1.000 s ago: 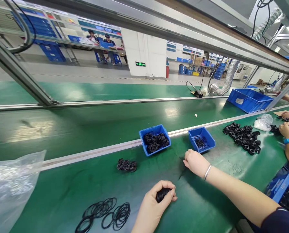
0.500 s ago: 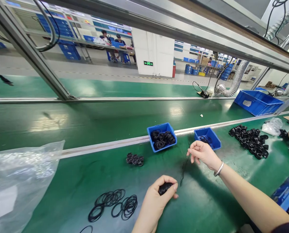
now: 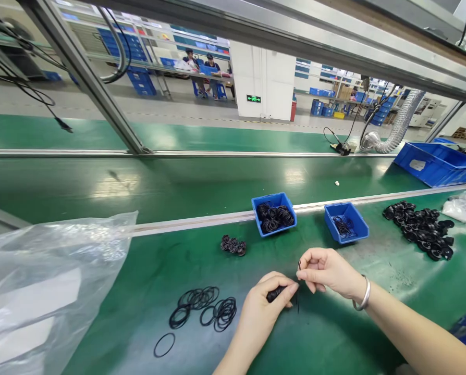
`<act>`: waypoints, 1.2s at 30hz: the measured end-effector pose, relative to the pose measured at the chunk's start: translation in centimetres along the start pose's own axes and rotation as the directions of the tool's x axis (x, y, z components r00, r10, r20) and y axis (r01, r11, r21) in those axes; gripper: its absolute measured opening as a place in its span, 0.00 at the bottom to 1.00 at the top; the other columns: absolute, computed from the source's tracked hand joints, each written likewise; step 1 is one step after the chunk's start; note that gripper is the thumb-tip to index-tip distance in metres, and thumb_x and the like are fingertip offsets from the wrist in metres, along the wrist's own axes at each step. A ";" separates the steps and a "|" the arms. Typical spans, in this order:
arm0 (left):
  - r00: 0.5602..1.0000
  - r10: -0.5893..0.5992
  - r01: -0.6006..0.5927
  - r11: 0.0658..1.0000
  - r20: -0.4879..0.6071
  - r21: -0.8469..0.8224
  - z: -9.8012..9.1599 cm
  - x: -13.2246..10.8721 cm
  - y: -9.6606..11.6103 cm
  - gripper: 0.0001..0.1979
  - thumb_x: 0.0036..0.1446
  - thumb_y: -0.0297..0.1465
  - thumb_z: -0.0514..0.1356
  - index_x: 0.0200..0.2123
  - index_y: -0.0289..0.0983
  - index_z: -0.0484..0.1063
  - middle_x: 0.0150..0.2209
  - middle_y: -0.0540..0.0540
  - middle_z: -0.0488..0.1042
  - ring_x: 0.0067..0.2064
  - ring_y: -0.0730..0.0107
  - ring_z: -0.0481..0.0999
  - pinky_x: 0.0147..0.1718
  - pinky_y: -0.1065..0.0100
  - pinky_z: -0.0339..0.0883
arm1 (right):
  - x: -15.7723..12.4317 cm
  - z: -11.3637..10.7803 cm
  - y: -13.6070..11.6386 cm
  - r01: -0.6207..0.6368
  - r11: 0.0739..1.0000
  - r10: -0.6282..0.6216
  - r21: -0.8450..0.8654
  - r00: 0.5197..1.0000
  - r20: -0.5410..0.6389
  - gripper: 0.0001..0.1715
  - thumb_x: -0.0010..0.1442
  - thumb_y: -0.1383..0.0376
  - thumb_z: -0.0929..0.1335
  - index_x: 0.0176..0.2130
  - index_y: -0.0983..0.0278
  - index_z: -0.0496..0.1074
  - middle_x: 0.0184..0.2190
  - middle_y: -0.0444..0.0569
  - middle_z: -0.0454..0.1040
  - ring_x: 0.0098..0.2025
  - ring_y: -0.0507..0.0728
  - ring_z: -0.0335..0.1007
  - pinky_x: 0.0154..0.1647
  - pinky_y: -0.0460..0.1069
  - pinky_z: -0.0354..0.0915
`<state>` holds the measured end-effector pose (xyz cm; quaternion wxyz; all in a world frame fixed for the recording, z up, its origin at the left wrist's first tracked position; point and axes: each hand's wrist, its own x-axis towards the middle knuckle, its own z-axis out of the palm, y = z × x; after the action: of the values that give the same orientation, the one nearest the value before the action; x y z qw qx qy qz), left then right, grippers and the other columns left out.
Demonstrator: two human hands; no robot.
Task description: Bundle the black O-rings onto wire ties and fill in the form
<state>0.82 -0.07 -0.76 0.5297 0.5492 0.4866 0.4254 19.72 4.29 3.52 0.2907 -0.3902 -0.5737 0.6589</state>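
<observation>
My left hand (image 3: pixel 261 312) is shut around a bundle of black rubber O-rings (image 3: pixel 276 294), which shows between its fingers. My right hand (image 3: pixel 329 273) pinches a thin black rubber ring (image 3: pixel 297 294) that hangs as a narrow loop beside the bundle. The fingertips of my two hands are almost touching. Near them on the green belt (image 3: pixel 327 333) lie a small cluster of black rings (image 3: pixel 233 246) and several loose O-rings (image 3: pixel 204 310). Two small blue bins of black rings, one (image 3: pixel 255 208) and another (image 3: pixel 358 219), stand just beyond my hands.
A heap of black rubber rings (image 3: pixel 418 229) lies to the right, beside a white plastic bag (image 3: pixel 462 207). A clear plastic sheet (image 3: pixel 41 281) covers the belt's left side. A metal rail (image 3: pixel 201 224) runs behind the bins, and a large blue crate (image 3: pixel 438 164) sits beyond it.
My right hand has moved down and left, close to my left hand, with the thin ring in its fingers. The view has swung left, and the co-worker's hands have left the frame.
</observation>
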 end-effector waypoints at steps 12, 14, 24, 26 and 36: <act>0.975 0.215 -0.218 0.898 0.050 0.382 -1.6 -0.1 1.1 0.09 0.61 0.35 0.59 0.29 0.40 0.75 0.33 0.48 0.73 0.36 0.65 0.73 0.38 0.68 0.63 | -2.4 -4.5 0.5 -0.235 0.970 0.210 0.061 0.938 0.276 0.17 0.55 0.56 0.73 0.29 0.67 0.68 0.20 0.41 0.70 0.13 0.44 0.53 0.13 0.42 0.53; 0.983 0.136 -0.175 0.906 0.126 0.385 -1.7 -0.1 1.3 0.10 0.61 0.35 0.59 0.29 0.40 0.74 0.33 0.48 0.73 0.36 0.65 0.74 0.38 0.68 0.63 | -2.9 -5.0 0.1 -0.095 0.971 0.124 -0.219 0.985 0.121 0.11 0.58 0.61 0.72 0.35 0.66 0.69 0.24 0.43 0.73 0.20 0.47 0.63 0.22 0.43 0.62; 0.941 -0.219 0.159 0.959 0.258 0.235 -0.6 -1.8 3.7 0.09 0.53 0.35 0.65 0.25 0.37 0.75 0.33 0.49 0.70 0.26 0.73 0.72 0.28 0.70 0.66 | -4.8 -1.8 0.0 0.414 0.373 -0.372 -0.830 0.887 0.276 0.14 0.71 0.63 0.61 0.42 0.64 0.73 0.34 0.50 0.75 0.36 0.56 0.72 0.38 0.49 0.66; 0.939 -0.261 0.224 0.958 0.225 0.177 -1.3 -2.2 4.1 0.10 0.52 0.36 0.66 0.25 0.36 0.76 0.34 0.49 0.71 0.23 0.75 0.72 0.27 0.70 0.66 | -4.8 -2.2 0.2 0.452 0.333 -0.365 -0.828 0.871 0.329 0.16 0.72 0.62 0.60 0.42 0.64 0.74 0.33 0.50 0.76 0.33 0.55 0.72 0.36 0.49 0.66; 0.919 -0.393 0.329 0.813 -0.036 -0.481 -3.5 -3.7 3.5 0.15 0.50 0.41 0.71 0.28 0.35 0.75 0.28 0.49 0.69 0.31 0.74 0.68 0.32 0.72 0.72 | -4.0 -2.9 0.6 0.163 0.756 -0.190 -0.634 0.982 0.026 0.13 0.65 0.60 0.68 0.32 0.63 0.78 0.22 0.43 0.75 0.23 0.50 0.69 0.28 0.43 0.62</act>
<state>-2.90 -3.01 3.21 0.6829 0.2736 0.5000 0.4569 24.32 2.42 3.53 0.2144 -0.4225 -0.7900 0.3891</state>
